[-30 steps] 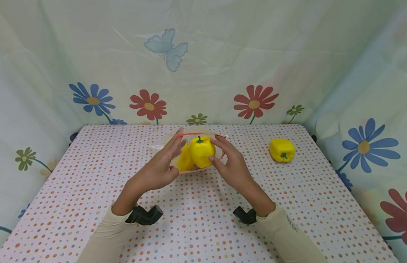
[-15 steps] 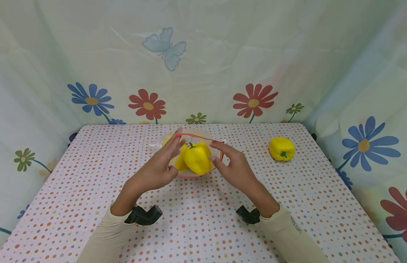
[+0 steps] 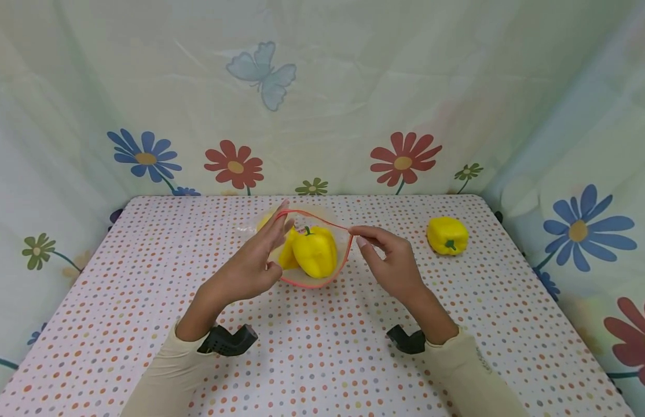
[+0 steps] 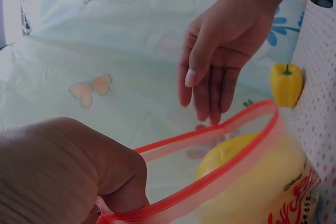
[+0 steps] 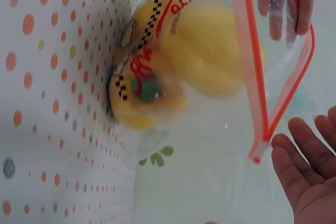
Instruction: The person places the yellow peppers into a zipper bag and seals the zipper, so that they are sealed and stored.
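Note:
A clear zip bag [image 5: 210, 121] with a red zip rim [image 3: 348, 250], red lettering and a checkered band stands with its mouth apart. Inside lies a yellow bell pepper [image 3: 316, 255], over other yellow peppers seen through the plastic, one showing a green stem [image 5: 146, 88]. My left hand [image 3: 249, 260] grips the bag's left end, fingers bent over the zip edge in the left wrist view. At the opposite end is my right hand [image 3: 394, 263], fingertips right at the zip corner, fingers loosely extended with nothing held between them. Another yellow bell pepper [image 3: 447, 236] lies farther right.
The table [image 3: 312, 365] wears a dotted cloth. A curtain [image 3: 343, 104] printed with flowers and butterflies hangs behind it and along both sides. Dark wrist cameras [image 3: 228, 340] sit on both wrists.
The right hand has let go of the pepper and drawn back right to the rim's corner. The pepper has dropped lower into the bag and tilted. The left hand stays put.

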### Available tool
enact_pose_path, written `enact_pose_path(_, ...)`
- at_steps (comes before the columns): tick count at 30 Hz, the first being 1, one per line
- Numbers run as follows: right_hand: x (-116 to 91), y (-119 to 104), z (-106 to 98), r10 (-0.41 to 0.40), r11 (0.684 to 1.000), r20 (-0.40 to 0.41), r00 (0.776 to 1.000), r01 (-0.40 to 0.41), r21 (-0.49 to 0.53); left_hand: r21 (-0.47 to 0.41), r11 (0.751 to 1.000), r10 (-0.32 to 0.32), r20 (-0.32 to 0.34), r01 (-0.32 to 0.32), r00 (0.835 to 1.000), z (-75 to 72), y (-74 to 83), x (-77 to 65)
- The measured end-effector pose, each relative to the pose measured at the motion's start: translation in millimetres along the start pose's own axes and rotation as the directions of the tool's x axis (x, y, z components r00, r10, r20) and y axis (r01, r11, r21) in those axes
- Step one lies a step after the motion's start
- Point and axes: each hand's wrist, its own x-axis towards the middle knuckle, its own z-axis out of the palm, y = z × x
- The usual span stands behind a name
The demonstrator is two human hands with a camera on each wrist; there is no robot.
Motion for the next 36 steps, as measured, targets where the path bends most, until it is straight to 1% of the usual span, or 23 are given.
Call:
enact_pose_path(2,-1,4,-5,0.022,1.0,-0.039,0.999,-0.021,0.022,0.008,1.0,-0.012,-0.003,0.012,1.0,-0.4,-0.1,-0.1)
enact_pose_path(4,0,9,-10,0.061,0.998,-0.077,0.995,-0.059,0.036,0.015,1.0,-0.023,-0.007,0.023,1.0,-0.8,-0.4,-0.2)
enact_pose_path(7,-1,20,-18,0.132,0.991,-0.126,0.983,-0.131,0.016,0.018,0.999,-0.036,-0.007,0.037,0.999,-1.1,-1.1,-0.5)
enact_pose_path(12,-5,42,-32,0.225,0.972,-0.19,0.956,-0.235,-0.029,0.01,0.999,-0.031,-0.002,0.031,1.0,-1.1,-2.1,-1.0)
enact_pose_path(18,-11,67,-51,0.316,0.943,-0.251,0.915,-0.332,-0.021,0.017,0.999,-0.031,-0.001,0.031,1.0,-1.0,-2.0,-1.0)
enact_pose_path(19,-13,78,-55,0.325,0.942,-0.265,0.908,-0.334,0.013,0.02,0.999,-0.029,-0.001,0.029,1.0,-1.0,-2.0,-0.8)
enact_pose_path(20,-13,83,-59,0.342,0.936,-0.268,0.9,-0.353,0.01,0.024,0.999,-0.026,-0.002,0.026,1.0,-1.1,-1.9,-0.7)
enact_pose_path(21,-14,93,-63,0.351,0.932,-0.286,0.892,-0.361,0.016,0.029,0.999,-0.025,-0.002,0.025,1.0,-1.1,-1.8,-0.6)
enact_pose_path(22,-16,105,-68,0.35,0.931,-0.301,0.887,-0.366,0.002,0.033,0.999,-0.023,-0.003,0.023,1.0,-1.2,-2.1,-0.5)
enact_pose_path(25,-20,134,-80,0.36,0.92,-0.352,0.864,-0.391,-0.017,0.031,0.999,-0.022,-0.003,0.023,1.0,-1.6,-2.3,0.0)
enact_pose_path(26,-20,138,-84,0.364,0.909,-0.366,0.857,-0.412,-0.062,0.029,0.999,-0.023,-0.003,0.023,1.0,-1.7,-2.5,0.2)
enact_pose_path(28,-21,145,-91,0.383,0.898,-0.384,0.84,-0.435,-0.056,0.014,1.0,-0.02,-0.003,0.02,1.0,-1.9,-3.2,0.7)
enact_pose_path(30,-20,146,-96,0.408,0.889,-0.396,0.823,-0.457,-0.035,-0.002,1.0,-0.016,-0.005,0.016,1.0,-2.2,-4.0,0.8)
enact_pose_path(31,-20,147,-99,0.408,0.887,-0.399,0.821,-0.459,-0.038,-0.009,1.0,-0.011,-0.007,0.01,1.0,-2.4,-4.4,0.7)
enact_pose_path(33,-18,144,-103,0.434,0.876,-0.413,0.801,-0.482,-0.014,-0.02,1.0,-0.006,-0.008,0.005,1.0,-2.7,-5.0,0.4)
enact_pose_path(34,-18,148,-105,0.429,0.873,-0.434,0.792,-0.486,-0.024,-0.023,1.0,-0.006,-0.009,0.006,1.0,-2.9,-5.2,0.2)
enact_pose_path(35,-17,145,-107,0.425,0.875,-0.448,0.787,-0.483,-0.019,-0.025,1.0,-0.008,-0.009,0.007,1.0,-3.0,-5.3,0.1)
enact_pose_path(36,-16,146,-109,0.428,0.873,-0.465,0.775,-0.487,-0.008,-0.028,1.0,-0.009,-0.007,0.009,1.0,-3.0,-5.4,0.1)
